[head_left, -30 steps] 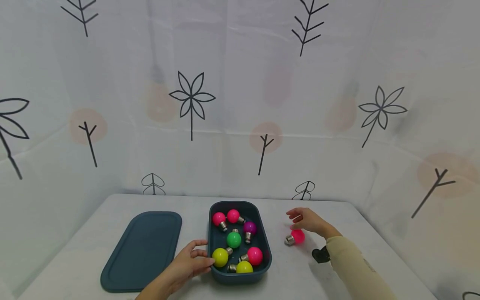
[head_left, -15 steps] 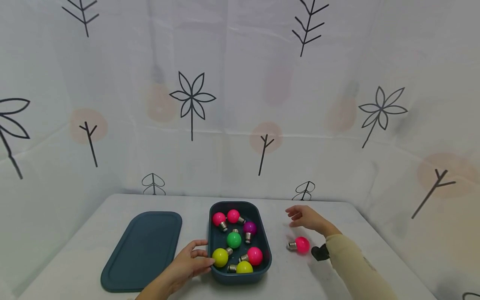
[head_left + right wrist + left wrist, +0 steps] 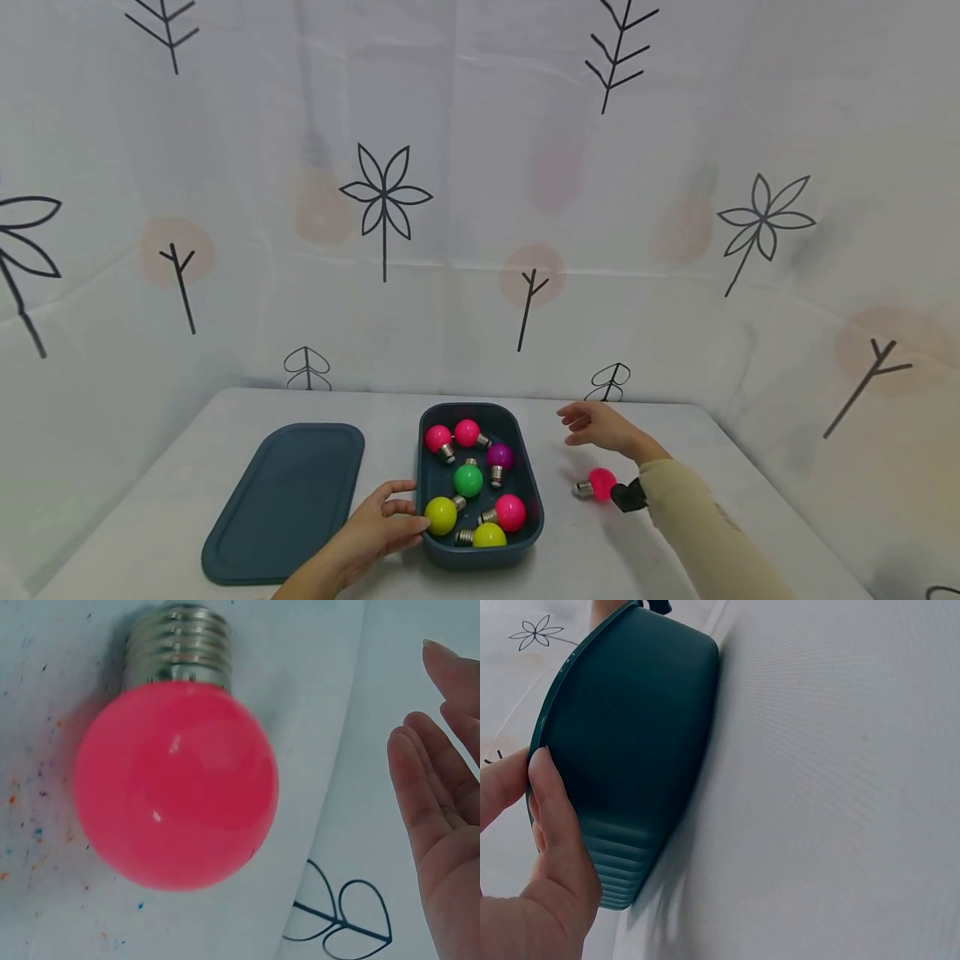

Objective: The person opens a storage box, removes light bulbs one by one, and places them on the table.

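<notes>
My left hand [image 3: 381, 525] holds the left side of a dark blue-green plastic box [image 3: 531, 500], pinching its rim between thumb and fingers. In the left wrist view that hand [image 3: 551, 855] is at the rim, against the box's outer wall [image 3: 630, 727]. Inside the box lie round light bulbs: a green one [image 3: 468, 480], a purple one [image 3: 499, 456], yellow ones [image 3: 440, 516] and pink ones [image 3: 510, 512]. Another pink light bulb [image 3: 602, 483] lies on the table right of the box. My right hand [image 3: 600, 427] hovers beyond it, fingers loosely bent, holding nothing; the right wrist view shows this bulb [image 3: 176, 787] close up.
A flat dark blue-green lid [image 3: 285, 500] lies on the white table [image 3: 397, 575] left of the box. Behind the table hangs a white cloth [image 3: 450, 325] printed with plants. A black wrist camera [image 3: 628, 497] on the right arm overlaps the loose bulb in the head view.
My right hand has moved off the loose pink bulb, away from me and to the left. That bulb has rolled slightly on the table. The left hand and box stay put.
</notes>
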Motion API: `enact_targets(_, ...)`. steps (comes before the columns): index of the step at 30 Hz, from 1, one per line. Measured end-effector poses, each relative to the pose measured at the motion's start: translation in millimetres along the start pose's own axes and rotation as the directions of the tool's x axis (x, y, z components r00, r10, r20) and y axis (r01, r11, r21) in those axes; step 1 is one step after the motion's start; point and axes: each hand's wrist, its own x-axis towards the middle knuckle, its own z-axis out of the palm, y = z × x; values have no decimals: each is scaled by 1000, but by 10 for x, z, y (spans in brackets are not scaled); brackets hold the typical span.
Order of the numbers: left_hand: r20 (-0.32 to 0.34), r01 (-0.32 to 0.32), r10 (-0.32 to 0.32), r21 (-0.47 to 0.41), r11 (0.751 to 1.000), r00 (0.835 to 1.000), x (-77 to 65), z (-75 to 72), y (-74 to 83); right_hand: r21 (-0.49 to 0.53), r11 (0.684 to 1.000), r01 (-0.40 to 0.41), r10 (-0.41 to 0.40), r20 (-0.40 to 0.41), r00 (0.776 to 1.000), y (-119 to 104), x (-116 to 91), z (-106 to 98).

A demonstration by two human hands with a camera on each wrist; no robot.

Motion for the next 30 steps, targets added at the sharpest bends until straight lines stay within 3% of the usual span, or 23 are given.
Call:
enact_targets(16, 3, 2, -2, -7, 1000, 1000, -8, 2, -2, -51, 997, 52, -51, 20, 998, -243, 160, 91)
enact_targets(30, 6, -8, 8, -10, 1000, 1000, -25, 8, 5, -27, 996, 89, -87, 68, 994, -499, 285, 197)
